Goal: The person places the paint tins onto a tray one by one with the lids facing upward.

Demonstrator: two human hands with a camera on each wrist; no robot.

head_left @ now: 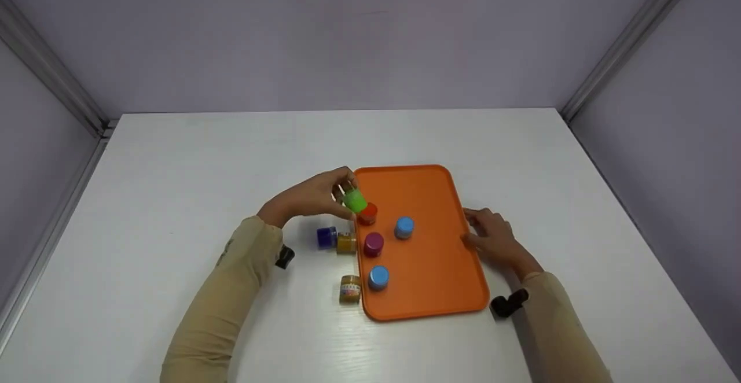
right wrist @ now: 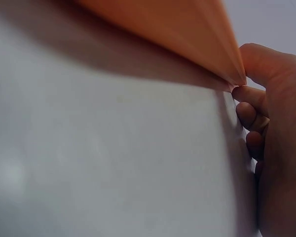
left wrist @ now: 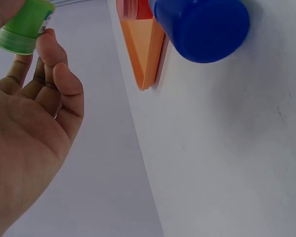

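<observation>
The left hand (head_left: 310,198) pinches a green jar (head_left: 354,200) between its thumb and fingertips (left wrist: 45,47), and the jar tips sideways in the air over the left edge of the orange tray (head_left: 440,267). Right under those fingers, a red jar (head_left: 368,213) sits in the tray. A purple jar (head_left: 373,244) and two light blue jars (head_left: 404,227) (head_left: 378,277) stand in the tray too. A dark blue jar (head_left: 326,236) and a yellow jar (head_left: 346,243) stand on the white table (head_left: 173,169), just below the left hand. Another yellow jar (head_left: 349,288) stands outside the tray, nearer the person. The right hand (head_left: 491,237) rests at the tray's right edge, with its curled fingers (right wrist: 250,96) touching the rim.
</observation>
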